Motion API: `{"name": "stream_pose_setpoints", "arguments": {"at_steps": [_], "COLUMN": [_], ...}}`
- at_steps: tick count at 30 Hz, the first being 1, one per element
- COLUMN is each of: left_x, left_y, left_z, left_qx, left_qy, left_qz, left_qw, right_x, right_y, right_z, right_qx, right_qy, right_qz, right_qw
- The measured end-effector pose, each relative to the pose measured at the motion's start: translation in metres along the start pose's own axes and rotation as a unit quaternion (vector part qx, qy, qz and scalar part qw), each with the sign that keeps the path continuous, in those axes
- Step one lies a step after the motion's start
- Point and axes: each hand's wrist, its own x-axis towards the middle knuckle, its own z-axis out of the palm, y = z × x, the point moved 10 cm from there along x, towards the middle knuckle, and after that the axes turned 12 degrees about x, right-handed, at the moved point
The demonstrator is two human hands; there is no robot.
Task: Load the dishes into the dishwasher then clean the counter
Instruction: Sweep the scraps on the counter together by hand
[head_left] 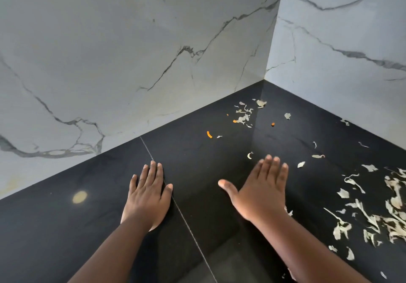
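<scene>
Hands flat, fingers straight: left hand rests on the black surface across a seam; right hand is spread, apparently just above it. Pale scraps lie right of it, more with orange bits near the corner.
</scene>
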Motion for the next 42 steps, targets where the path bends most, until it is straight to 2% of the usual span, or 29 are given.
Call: {"name": "stream_pose_setpoints", "arguments": {"at_steps": [2, 4, 6, 9, 11, 16, 19, 24, 27, 29, 31, 33, 34, 36, 38, 42], "left_x": [-0.001, -0.002, -0.001, 0.001, 0.001, 0.003, 0.002, 0.002, 0.001, 0.001, 0.001, 0.001, 0.001, 0.002, 0.002, 0.002], "left_y": [-0.002, -0.004, -0.005, -0.004, -0.004, -0.007, -0.006, -0.006, -0.005, -0.005, -0.004, -0.005, -0.005, -0.005, -0.005, -0.005], "left_z": [0.003, 0.005, 0.005, 0.006, 0.007, 0.006, 0.006, 0.001, 0.002, 0.002, 0.001, 0.001, 0.002, 0.003, 0.002, 0.002], "left_qx": [0.002, 0.008, 0.009, 0.013, 0.015, 0.016, 0.014, 0.003, -0.003, -0.005, -0.006, -0.011, -0.012, -0.008, -0.003, 0.004], "left_qy": [-0.003, -0.004, -0.005, -0.006, -0.006, -0.006, -0.007, -0.002, -0.005, -0.002, 0.001, 0.002, 0.0, -0.004, 0.0, 0.006], "left_qz": [-0.002, -0.004, -0.006, -0.004, -0.005, -0.006, -0.007, -0.009, -0.008, -0.009, -0.01, -0.013, -0.014, -0.014, -0.011, -0.007], "left_qw": [1.0, 1.0, 1.0, 1.0, 1.0, 1.0, 1.0, 1.0, 1.0, 1.0, 1.0, 1.0, 1.0, 1.0, 1.0, 1.0], "right_x": [0.008, 0.02, 0.036, 0.074, 0.1, 0.12, 0.095, 0.032, 0.002, -0.019, -0.049, -0.083, -0.096, -0.103, -0.094, -0.067], "right_y": [-0.031, -0.084, -0.139, -0.184, -0.184, -0.119, -0.062, 0.032, 0.057, 0.022, -0.041, -0.105, -0.124, -0.133, -0.119, -0.051], "right_z": [-0.007, -0.008, -0.005, 0.01, 0.015, 0.005, 0.003, -0.003, -0.008, -0.007, -0.001, 0.017, 0.028, 0.045, 0.044, 0.029], "right_qx": [0.035, 0.059, 0.054, 0.009, -0.009, 0.014, 0.042, -0.002, -0.016, 0.011, 0.065, 0.093, 0.084, 0.058, 0.058, 0.038], "right_qy": [0.019, 0.032, 0.039, 0.009, 0.001, 0.016, 0.027, 0.009, 0.003, 0.063, 0.106, 0.069, 0.04, -0.03, -0.015, 0.027], "right_qz": [-0.046, -0.129, -0.209, -0.257, -0.235, -0.081, -0.012, 0.076, 0.116, 0.044, -0.092, -0.222, -0.256, -0.262, -0.259, -0.2], "right_qw": [0.998, 0.989, 0.976, 0.966, 0.972, 0.996, 0.999, 0.997, 0.993, 0.997, 0.988, 0.968, 0.962, 0.963, 0.964, 0.979]}}
